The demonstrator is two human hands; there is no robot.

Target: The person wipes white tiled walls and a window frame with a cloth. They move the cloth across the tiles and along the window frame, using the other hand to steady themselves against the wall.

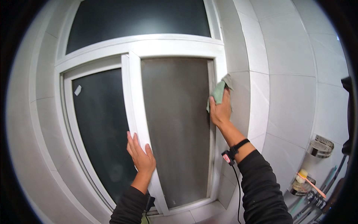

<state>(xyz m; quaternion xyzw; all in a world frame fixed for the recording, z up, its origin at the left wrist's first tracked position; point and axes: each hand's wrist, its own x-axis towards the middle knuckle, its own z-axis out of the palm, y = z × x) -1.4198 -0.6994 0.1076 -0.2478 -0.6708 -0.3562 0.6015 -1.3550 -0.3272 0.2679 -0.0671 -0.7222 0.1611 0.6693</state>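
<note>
A green cloth [218, 93] is in my right hand [221, 110], pressed to the right upright of the white window frame [181, 47], where it meets the tiled reveal. Part of the cloth is bunched under my fingers and hidden. My left hand [141, 156] lies against the white middle upright of the window, fingers pointing up, holding nothing. Between my hands is a grey window screen [179, 126]. Left of the middle upright is a dark glass pane [103, 120] with a small white sticker [78, 90] near its top left corner.
Grey-white tiled walls flank the window. A tiled sill [207, 208] runs below it. At the lower right are a metal corner shelf [320, 147], a brush with a pink handle [316, 188] and several hanging long handles. Black cables hang from both wrists.
</note>
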